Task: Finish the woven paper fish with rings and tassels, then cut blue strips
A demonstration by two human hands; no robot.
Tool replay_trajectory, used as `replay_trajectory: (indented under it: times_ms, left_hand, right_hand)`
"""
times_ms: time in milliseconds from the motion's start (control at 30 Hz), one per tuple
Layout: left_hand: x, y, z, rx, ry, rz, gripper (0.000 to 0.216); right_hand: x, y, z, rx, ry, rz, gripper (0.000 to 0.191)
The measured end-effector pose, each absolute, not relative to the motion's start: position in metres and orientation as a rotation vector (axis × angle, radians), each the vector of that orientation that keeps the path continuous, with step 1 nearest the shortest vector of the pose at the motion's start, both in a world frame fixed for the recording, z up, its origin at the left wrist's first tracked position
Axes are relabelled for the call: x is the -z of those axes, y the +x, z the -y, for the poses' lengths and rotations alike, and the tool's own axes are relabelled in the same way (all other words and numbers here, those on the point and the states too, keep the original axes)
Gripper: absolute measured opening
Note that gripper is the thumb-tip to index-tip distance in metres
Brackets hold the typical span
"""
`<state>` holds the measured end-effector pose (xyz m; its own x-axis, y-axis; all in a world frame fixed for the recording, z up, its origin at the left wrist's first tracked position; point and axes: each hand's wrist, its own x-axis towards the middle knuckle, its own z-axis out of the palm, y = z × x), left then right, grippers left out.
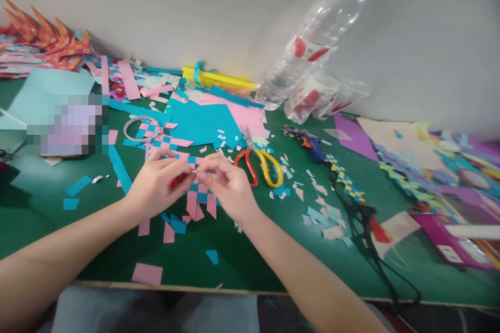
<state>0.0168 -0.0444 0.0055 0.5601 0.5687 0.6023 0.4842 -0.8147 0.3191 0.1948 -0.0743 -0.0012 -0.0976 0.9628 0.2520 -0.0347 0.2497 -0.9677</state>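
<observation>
Above the middle of the table, my left hand (162, 182) and my right hand (228, 184) meet fingertip to fingertip. Both are closed in a pinch at a tiny pale piece (194, 171) whose kind I cannot make out. A small red object (172, 183) shows among the curled fingers of my left hand; most of it is hidden. Under the hands lies a checkered weave of pink and blue paper strips (202, 195), partly covered by them. Scissors (250, 148) with one red and one yellow handle rest just beyond my right hand, blades pointing away.
A tape roll (141, 129) lies beyond my left hand. Blue paper sheets (203, 119) and scraps spread behind. A blue glue gun (314, 150) with a black cord (351, 208) is at right. A large plastic bottle (324, 26) leans at the wall. A pixelated patch covers the left.
</observation>
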Motion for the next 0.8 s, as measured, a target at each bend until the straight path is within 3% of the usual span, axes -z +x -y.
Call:
replay_trajectory:
  times_ms: [167, 567, 700, 800]
  left_hand:
    - [-0.006, 0.017, 0.045, -1.138, 2.677, -0.9, 0.009]
    - [-0.007, 0.018, 0.046, -1.101, 2.58, -0.94, 0.012]
    - [-0.011, 0.018, 0.047, -0.989, 2.38, -0.992, 0.014]
    - [-0.016, 0.018, 0.046, -0.904, 2.02, -0.978, 0.027]
  right_hand:
    - [0.0, 0.192, 0.075, -1.203, -0.888, 1.326, 0.002]
    - [0.003, 0.194, 0.076, -1.087, -0.992, 1.318, 0.006]
    - [0.003, 0.193, 0.077, -0.99, -1.003, 1.345, 0.006]
    - [0.0, 0.193, 0.079, -0.892, -0.99, 1.393, 0.004]
